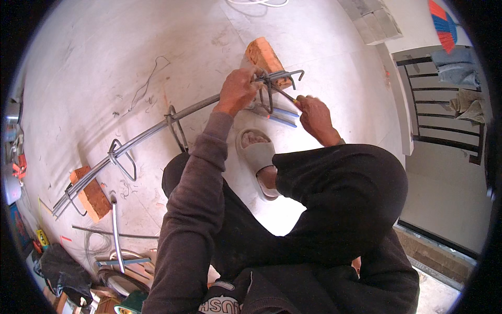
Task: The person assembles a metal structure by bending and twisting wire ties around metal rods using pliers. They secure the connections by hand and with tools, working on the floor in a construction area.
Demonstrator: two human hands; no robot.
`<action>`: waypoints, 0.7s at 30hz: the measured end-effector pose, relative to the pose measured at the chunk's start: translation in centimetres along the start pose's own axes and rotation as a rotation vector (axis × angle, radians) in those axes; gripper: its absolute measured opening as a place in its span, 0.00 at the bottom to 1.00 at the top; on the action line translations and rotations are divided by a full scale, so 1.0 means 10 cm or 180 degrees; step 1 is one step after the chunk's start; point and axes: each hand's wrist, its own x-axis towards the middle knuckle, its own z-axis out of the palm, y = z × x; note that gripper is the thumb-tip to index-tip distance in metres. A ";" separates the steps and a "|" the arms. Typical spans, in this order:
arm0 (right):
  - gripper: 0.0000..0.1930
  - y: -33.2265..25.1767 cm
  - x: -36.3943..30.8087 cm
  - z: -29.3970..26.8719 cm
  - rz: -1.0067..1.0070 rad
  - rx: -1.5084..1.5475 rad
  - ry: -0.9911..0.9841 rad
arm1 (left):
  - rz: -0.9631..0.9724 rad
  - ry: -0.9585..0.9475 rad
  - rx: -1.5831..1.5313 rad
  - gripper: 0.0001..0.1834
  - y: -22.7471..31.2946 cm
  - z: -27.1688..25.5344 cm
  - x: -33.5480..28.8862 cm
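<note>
A bundle of long steel rebar rods [141,137] runs slantwise across the floor, raised on two orange bricks. Several bent wire-like stirrups hang around it, one stirrup [270,97] close to the far right end. My left hand [239,90] is closed around the bars just left of this stirrup, its fingertips partly hidden. In my right hand [317,119] is a thin metal hand tool [285,94], its tip reaching the joint of stirrup and bars; most of its handle is covered. Pincers with blue handles [282,118] lie on the floor beneath the stirrup.
One brick [264,55] supports the right end, another brick [93,196] the left. My sandalled foot [255,152] stands near the pincers. Coiled wire [99,243], a pipe [116,235] and a dark cloth [65,269] lie lower left. At right is a black metal rack [444,118].
</note>
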 end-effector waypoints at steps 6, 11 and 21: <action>0.25 -0.19 -0.14 -0.19 0.1201 0.5166 -0.2213 | -0.0610 -0.0369 -0.0175 0.19 0.16 -0.12 0.03; 0.20 -0.10 -0.10 0.27 0.0753 0.3505 -0.1239 | -0.0412 -0.0306 -0.0142 0.22 0.14 -0.10 0.03; 0.35 -0.04 -0.09 0.06 0.0834 0.6055 -0.2624 | -0.0669 -0.0496 -0.0143 0.18 0.08 -0.10 0.06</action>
